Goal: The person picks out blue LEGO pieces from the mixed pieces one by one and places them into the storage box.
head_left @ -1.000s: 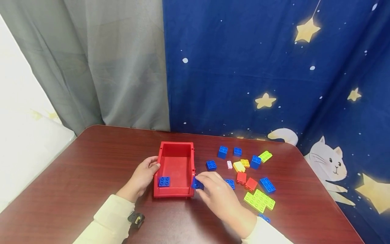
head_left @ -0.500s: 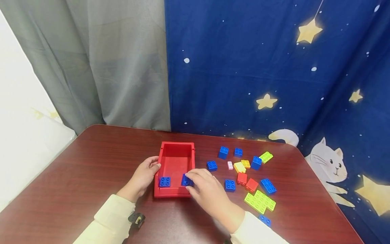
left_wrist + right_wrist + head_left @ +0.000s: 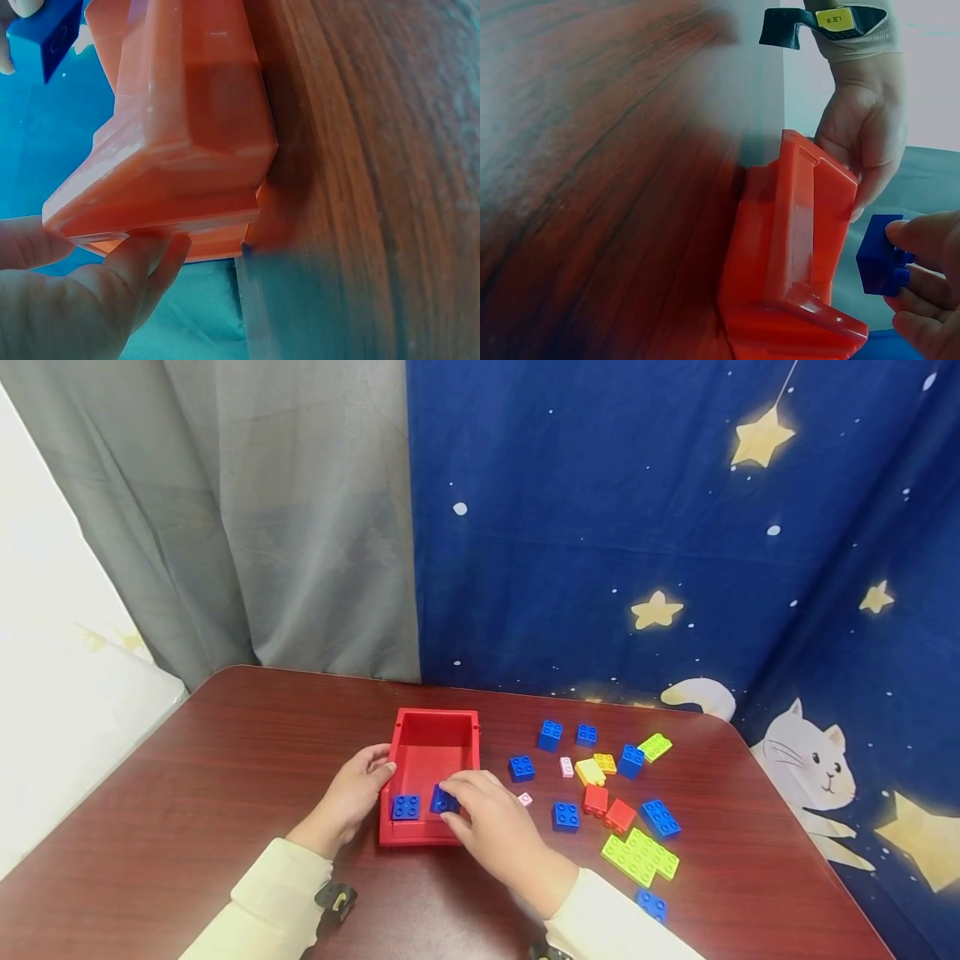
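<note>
A red box stands on the table, its left wall gripped by my left hand, thumb over the rim. In the left wrist view the fingers of that hand lie along the box's edge. My right hand pinches a blue brick at the box's front right part. The right wrist view shows the brick between thumb and fingers, raised clear of the box rim. Inside the box, at the front left corner, lies another blue brick.
Right of the box lie several blue bricks, two red bricks, yellow bricks, small pink bricks and green pieces. Curtains hang behind the table.
My right hand has carried its blue brick leftward, from beside the box's right wall to over the inside. A small pink brick has come into sight behind that hand. The left hand keeps its grip.
</note>
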{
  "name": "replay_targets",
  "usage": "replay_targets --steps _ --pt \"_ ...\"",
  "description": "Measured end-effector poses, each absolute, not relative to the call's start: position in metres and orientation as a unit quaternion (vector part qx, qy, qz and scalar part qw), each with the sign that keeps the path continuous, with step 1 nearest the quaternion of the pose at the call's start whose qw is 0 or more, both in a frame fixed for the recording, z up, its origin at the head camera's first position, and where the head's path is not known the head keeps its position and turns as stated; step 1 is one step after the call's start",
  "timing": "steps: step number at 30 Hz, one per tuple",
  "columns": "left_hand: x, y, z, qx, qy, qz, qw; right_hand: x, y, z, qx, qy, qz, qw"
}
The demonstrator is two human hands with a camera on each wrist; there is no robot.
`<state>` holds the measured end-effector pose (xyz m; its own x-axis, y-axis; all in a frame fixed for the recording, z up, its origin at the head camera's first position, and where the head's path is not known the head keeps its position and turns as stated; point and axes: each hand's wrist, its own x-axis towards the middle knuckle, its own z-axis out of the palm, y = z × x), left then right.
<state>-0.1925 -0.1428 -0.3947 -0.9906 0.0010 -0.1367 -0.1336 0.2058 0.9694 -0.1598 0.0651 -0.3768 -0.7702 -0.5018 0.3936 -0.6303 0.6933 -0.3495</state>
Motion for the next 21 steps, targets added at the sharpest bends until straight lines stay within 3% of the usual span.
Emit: replay_targets --steps 21 --pt "-0.192 -0.143 -0.395 -0.038 0.777 0.627 0.053 -0.176 0.043 -0.378 0.288 -0.923 0.230 0.108"
